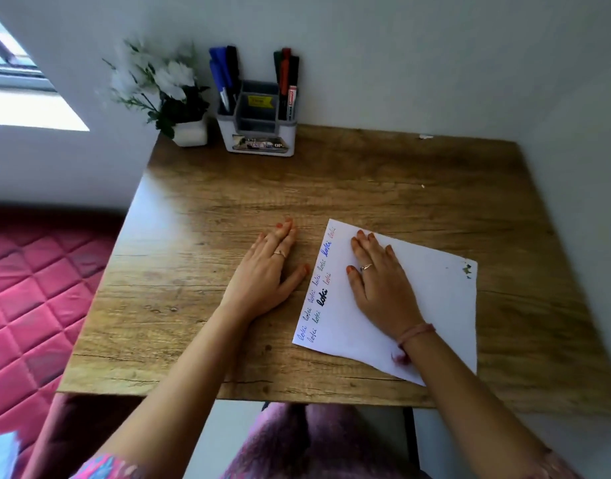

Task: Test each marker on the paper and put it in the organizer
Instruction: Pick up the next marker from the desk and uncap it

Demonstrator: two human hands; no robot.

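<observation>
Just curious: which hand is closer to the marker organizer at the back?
Left. The left hand lies on bare table nearer the organizer; the right hand rests on the paper, farther away.

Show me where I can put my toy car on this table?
Bare wood lies between the organizer and the hands, and right of the paper toward the wall. It's crowded at the back left, where the flower pot touches the organizer.

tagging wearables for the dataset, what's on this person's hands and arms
Both hands have orange-red painted nails. The left hand wears a thin ring, and so does the right hand. A pink braided bracelet with a darker tassel circles the right wrist. The forearms are bare; a pink patterned sleeve shows on the left upper arm.
</observation>
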